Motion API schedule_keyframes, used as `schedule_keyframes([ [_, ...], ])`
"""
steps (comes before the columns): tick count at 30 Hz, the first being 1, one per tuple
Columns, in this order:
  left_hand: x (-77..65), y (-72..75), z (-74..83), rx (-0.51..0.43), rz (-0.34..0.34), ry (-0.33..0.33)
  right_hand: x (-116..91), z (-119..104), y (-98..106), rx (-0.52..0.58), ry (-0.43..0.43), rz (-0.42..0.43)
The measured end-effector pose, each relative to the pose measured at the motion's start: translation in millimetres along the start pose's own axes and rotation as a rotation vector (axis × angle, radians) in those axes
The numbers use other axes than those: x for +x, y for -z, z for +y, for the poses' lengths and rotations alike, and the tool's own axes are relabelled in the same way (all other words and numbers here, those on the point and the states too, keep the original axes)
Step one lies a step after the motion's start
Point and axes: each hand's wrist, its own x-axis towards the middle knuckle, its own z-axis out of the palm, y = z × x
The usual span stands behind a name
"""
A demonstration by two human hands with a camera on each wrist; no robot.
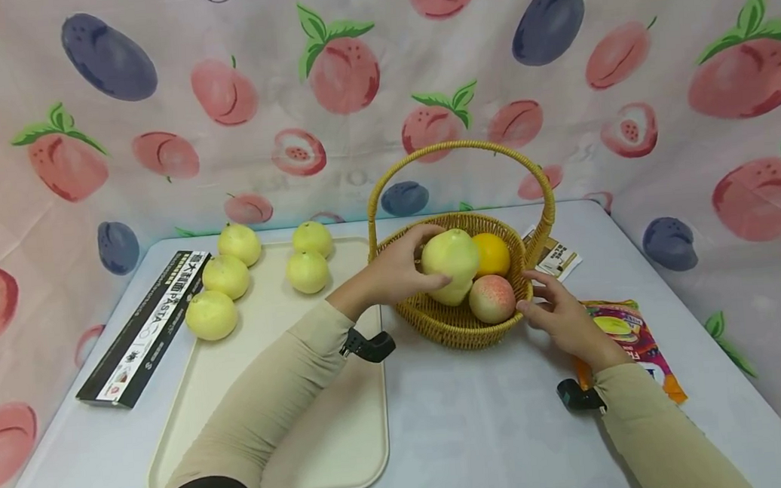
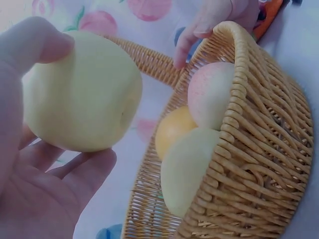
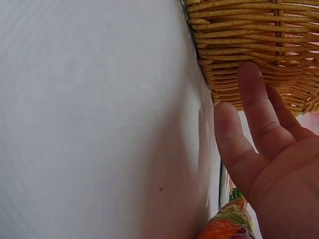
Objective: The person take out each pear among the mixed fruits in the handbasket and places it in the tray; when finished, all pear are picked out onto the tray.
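Note:
My left hand [image 1: 402,266] holds a pale yellow-green pear [image 1: 450,255] above the wicker basket [image 1: 430,330]. In the left wrist view its thumb and fingers wrap the pear [image 2: 82,94] beside the basket opening. Inside the basket lie another pale pear [image 2: 188,167], an orange [image 1: 491,254] and a pink-and-cream peach [image 1: 492,299]. At the basket's right side my right hand [image 1: 562,315] grips the rim near the foot of the handle, one digit reaching over the edge. Three of its fingers [image 3: 255,92] lie along the outer wicker wall in the right wrist view.
A cream tray [image 1: 335,429] lies left of the basket, with several pale pears [image 1: 307,271] on its far part and left edge. Beside it is a black pasta box [image 1: 145,329]. A colourful snack packet [image 1: 631,340] lies by my right wrist, and a small brown-and-white packet [image 1: 558,257] behind the basket.

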Motion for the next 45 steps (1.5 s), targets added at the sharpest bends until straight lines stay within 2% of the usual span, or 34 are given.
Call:
schedule_keyframes([
  [10, -29.2, 4.6, 3.7, -0.061, 0.001, -0.03, 0, -2, 1, -0.008, -0.011, 0.002],
  [17, -52.9, 9.5, 1.3, 0.048, 0.052, -0.028, -1, -3, 0, -0.013, -0.029, 0.001],
  [21, -68.0, 12.2, -5.7, 0.014, 0.094, -0.016, -2, -3, 0, -0.013, -0.029, 0.005],
  [24, -81.8, 14.2, -13.2, -0.008, 0.117, 0.004, -2, -2, 0, -0.009, -0.027, 0.0],
  [31, -109.6, 22.0, -29.0, 0.019, 0.194, 0.073, -2, -2, -1, 0.004, -0.017, 0.002],
  [38, -126.6, 29.7, -45.1, 0.061, 0.256, 0.156, -1, 0, 0, -0.005, -0.013, 0.006],
  [45, -138.2, 35.3, -60.6, 0.11, 0.278, 0.197, -1, -1, 0, -0.005, -0.012, 0.003],
])
